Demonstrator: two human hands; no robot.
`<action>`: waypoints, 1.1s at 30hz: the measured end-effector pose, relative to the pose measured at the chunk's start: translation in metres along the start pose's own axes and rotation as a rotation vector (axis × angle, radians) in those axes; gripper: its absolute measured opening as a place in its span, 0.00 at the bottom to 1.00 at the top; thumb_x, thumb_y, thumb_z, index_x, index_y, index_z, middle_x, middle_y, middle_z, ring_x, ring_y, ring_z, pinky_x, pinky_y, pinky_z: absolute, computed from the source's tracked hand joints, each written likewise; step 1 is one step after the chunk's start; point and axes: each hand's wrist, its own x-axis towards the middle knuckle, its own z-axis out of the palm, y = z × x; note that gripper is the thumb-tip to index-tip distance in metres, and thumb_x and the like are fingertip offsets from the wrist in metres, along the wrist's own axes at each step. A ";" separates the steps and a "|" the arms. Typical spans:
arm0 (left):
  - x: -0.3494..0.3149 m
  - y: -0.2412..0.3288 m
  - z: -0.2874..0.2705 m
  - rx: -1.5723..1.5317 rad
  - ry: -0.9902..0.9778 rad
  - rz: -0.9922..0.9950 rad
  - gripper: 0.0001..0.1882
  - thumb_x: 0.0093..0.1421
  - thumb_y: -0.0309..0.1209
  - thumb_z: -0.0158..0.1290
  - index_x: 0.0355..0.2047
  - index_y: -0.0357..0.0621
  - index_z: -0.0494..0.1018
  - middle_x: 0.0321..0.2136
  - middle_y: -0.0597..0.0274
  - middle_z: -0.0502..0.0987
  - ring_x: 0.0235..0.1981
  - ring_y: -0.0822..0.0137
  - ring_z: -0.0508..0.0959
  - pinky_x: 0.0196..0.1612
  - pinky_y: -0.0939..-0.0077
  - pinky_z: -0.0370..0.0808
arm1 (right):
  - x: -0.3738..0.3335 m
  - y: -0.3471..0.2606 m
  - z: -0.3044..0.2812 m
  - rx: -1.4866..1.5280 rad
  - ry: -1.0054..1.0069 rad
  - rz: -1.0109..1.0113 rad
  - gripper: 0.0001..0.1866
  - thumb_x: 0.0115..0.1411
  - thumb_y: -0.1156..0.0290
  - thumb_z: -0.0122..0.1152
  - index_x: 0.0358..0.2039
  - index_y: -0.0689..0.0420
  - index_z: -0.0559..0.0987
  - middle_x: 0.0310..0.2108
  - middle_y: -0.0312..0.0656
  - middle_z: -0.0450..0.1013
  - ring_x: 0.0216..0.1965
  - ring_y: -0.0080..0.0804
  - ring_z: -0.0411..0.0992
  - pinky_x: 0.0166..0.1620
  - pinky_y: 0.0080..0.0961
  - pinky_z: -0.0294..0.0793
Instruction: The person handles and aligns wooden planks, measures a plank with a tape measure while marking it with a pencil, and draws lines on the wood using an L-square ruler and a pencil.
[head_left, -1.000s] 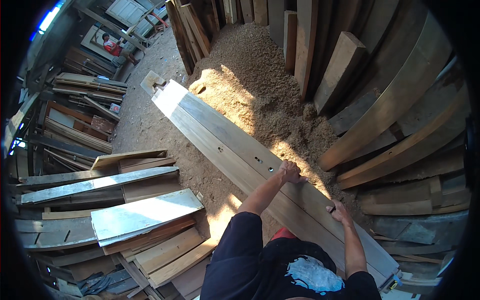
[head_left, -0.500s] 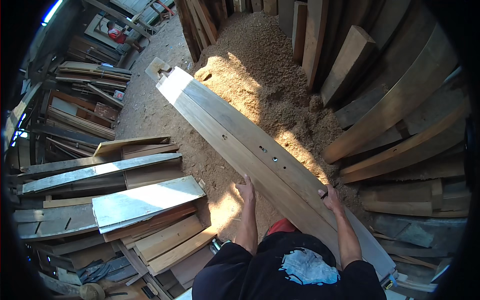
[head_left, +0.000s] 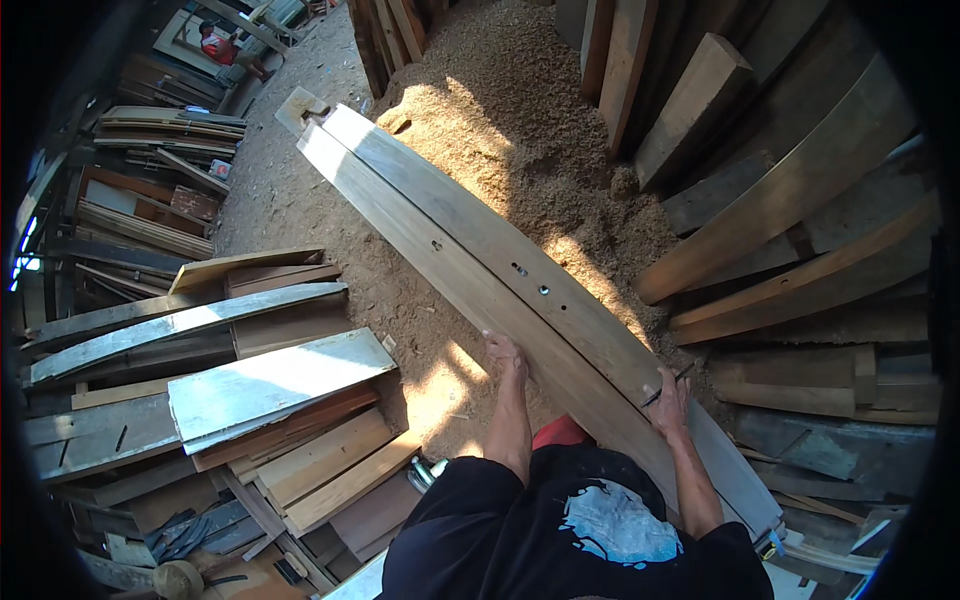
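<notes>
Two long pale wooden boards lie side by side in front of me, slanting from the upper left to the lower right. A narrow dark gap runs between them. The near board [head_left: 455,262] has a small hole, and the far board [head_left: 455,205] several holes in its middle stretch. My left hand [head_left: 506,354] is closed over the outer edge of the near board; its fingertips are partly hidden. Above the far board, close to the gap, my right hand [head_left: 672,403] grips a thin dark pencil [head_left: 684,371] that sticks out past the fingers on both sides.
A sawdust heap [head_left: 560,150] lies beyond the boards. Thick planks [head_left: 695,110] lean at the right. On the left are stacked boards, with a whitish panel [head_left: 285,385] on top. A person in red [head_left: 218,45] is far off at the upper left.
The gap between the two boards looks wider. My left hand's extended finger has curled in at the board's edge. My right hand has turned, and the pencil shows more plainly.
</notes>
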 end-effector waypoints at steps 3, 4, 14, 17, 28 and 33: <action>-0.003 0.005 -0.002 0.031 -0.024 -0.006 0.43 0.71 0.61 0.27 0.59 0.30 0.69 0.53 0.36 0.75 0.53 0.43 0.76 0.57 0.53 0.72 | -0.052 0.010 -0.001 0.035 -0.100 0.028 0.31 0.57 0.62 0.68 0.58 0.59 0.70 0.53 0.60 0.70 0.59 0.63 0.63 0.66 0.54 0.56; -0.002 0.002 -0.002 0.032 -0.047 -0.031 0.44 0.71 0.62 0.26 0.59 0.30 0.69 0.54 0.36 0.74 0.55 0.43 0.75 0.58 0.52 0.72 | -0.068 0.017 0.004 0.027 -0.116 0.011 0.31 0.57 0.63 0.68 0.58 0.60 0.70 0.52 0.60 0.70 0.57 0.63 0.64 0.65 0.54 0.57; -0.019 0.016 -0.014 -0.053 -0.180 -0.074 0.45 0.71 0.63 0.23 0.62 0.31 0.66 0.58 0.37 0.71 0.58 0.45 0.73 0.61 0.54 0.70 | -0.110 0.022 0.008 -0.019 -0.234 0.177 0.33 0.55 0.66 0.70 0.59 0.62 0.69 0.57 0.60 0.65 0.59 0.59 0.62 0.64 0.48 0.62; -0.022 0.017 -0.010 -0.056 -0.169 -0.087 0.44 0.71 0.62 0.23 0.65 0.34 0.62 0.61 0.38 0.69 0.60 0.46 0.72 0.62 0.54 0.69 | -0.108 0.023 0.008 -0.059 -0.266 0.216 0.32 0.55 0.66 0.71 0.58 0.61 0.70 0.57 0.60 0.65 0.59 0.59 0.62 0.63 0.48 0.63; -0.002 -0.002 -0.012 -0.097 -0.215 -0.040 0.39 0.73 0.58 0.24 0.68 0.38 0.58 0.63 0.40 0.66 0.61 0.46 0.69 0.63 0.55 0.67 | -0.103 0.019 0.010 -0.113 -0.300 0.225 0.29 0.56 0.61 0.70 0.54 0.59 0.71 0.53 0.55 0.71 0.59 0.53 0.65 0.69 0.46 0.55; -0.005 0.001 -0.006 -0.022 -0.086 -0.036 0.39 0.73 0.56 0.25 0.61 0.32 0.67 0.55 0.39 0.75 0.57 0.43 0.74 0.59 0.58 0.69 | -0.105 0.029 0.017 -0.111 -0.257 0.197 0.29 0.54 0.62 0.71 0.53 0.58 0.72 0.50 0.57 0.71 0.56 0.56 0.66 0.63 0.47 0.61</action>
